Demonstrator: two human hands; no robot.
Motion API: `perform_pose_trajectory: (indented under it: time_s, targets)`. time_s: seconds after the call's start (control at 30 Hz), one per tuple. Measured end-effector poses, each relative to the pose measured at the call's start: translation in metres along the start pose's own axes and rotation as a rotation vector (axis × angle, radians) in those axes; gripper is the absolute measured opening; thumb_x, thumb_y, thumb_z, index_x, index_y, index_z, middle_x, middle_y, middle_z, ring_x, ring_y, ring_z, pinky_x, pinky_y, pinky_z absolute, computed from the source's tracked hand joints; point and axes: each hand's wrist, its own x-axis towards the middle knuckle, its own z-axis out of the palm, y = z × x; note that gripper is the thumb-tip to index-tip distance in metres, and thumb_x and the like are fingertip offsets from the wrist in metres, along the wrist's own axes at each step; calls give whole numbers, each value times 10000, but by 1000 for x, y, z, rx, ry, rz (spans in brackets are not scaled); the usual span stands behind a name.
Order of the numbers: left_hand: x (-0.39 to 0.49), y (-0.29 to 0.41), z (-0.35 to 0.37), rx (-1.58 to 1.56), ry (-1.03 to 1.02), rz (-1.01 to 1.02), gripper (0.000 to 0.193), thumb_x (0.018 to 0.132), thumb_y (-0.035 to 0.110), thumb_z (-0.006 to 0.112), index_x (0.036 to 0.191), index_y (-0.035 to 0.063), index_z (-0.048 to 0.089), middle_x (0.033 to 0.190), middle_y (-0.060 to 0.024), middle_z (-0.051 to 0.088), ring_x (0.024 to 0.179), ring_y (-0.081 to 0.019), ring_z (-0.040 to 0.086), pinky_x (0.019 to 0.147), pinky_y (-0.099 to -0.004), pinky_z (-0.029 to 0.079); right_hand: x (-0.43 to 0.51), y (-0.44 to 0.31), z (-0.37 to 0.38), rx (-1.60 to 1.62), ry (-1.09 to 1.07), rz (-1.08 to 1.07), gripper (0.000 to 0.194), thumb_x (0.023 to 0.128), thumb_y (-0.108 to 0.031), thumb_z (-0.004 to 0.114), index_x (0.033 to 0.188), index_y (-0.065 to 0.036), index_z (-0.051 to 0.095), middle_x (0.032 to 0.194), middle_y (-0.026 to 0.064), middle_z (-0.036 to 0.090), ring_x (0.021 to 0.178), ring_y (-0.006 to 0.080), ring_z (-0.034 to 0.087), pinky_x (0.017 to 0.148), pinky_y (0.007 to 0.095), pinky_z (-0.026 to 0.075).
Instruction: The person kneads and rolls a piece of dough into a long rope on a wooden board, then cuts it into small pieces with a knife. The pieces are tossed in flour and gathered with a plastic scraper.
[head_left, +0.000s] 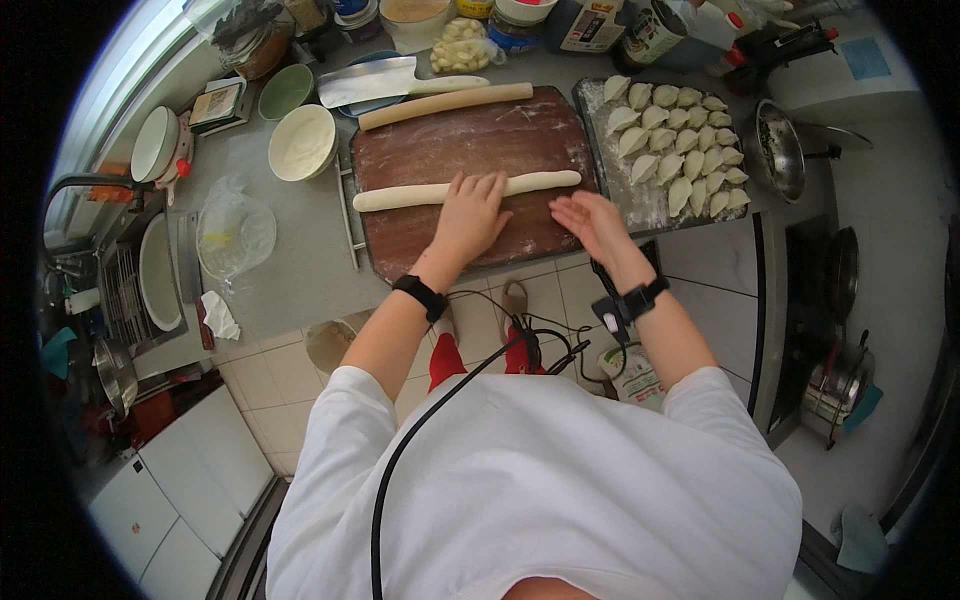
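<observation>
A long rope of pale dough (401, 196) lies across a reddish-brown wooden board (465, 150) dusted with flour. My left hand (471, 214) rests palm down on the middle of the rope, its fingers over the dough. Over the board's right part, just below the rope's right end, my right hand (592, 221) is raised on its side, fingers extended, holding nothing. A wooden rolling pin (446, 106) lies along the board's back edge. To the right, rows of shaped dumplings (662, 139) stand on a floured tray (652, 217).
Behind the board lies a cleaver (371, 82). Left of it are a bowl of flour (302, 142), a green bowl (286, 91) and a clear plastic bag (236, 229). A metal bowl (780, 150) stands right of the tray. Jars and bottles line the back. Black cables hang below my hands.
</observation>
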Motion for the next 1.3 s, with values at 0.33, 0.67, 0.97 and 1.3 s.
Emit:
perform_pose_trajectory:
  time_s: [0.33, 0.67, 0.97, 1.3]
  targets:
    - [-1, 42, 17, -253, 166, 147, 600, 772, -42, 612, 1361, -18, 497, 1340, -174, 562, 1240, -358, 527, 1088, -497, 404, 53, -41, 69, -882, 0, -650, 373, 967, -143, 564, 1291, 39, 534, 1242, 216, 601, 1171, 363, 582, 943, 438, 501]
    - [-93, -24, -24, 210, 37, -114, 556, 989, 307, 529, 1442, -4, 444, 1518, -170, 421, 1449, -355, 320, 1169, -581, 221, -20, 90, 86, -1875, -260, -1178, 610, 965, -380, 567, 1472, -69, 433, 1571, 161, 330, 1479, 342, 236, 1124, 704, 146]
    - [-24, -53, -12, 373, 132, -559, 696, 1022, 479, 424, 1502, -19, 351, 1595, -209, 286, 1495, -384, 209, 1189, -611, 115, 30, 52, 104, -1950, 88, -911, 705, 962, -516, 524, 1531, -130, 368, 1628, 168, 217, 1512, 382, 137, 1120, 742, 52]
    - [-118, -13, -33, 258, -36, -224, 631, 1015, 465, 447, 1549, 146, 342, 1606, -164, 269, 1484, -408, 218, 1154, -679, 131, -56, 73, 25, -2011, -294, -836, 719, 948, -593, 524, 1535, -201, 388, 1632, 164, 190, 1507, 434, 80, 1107, 756, 57]
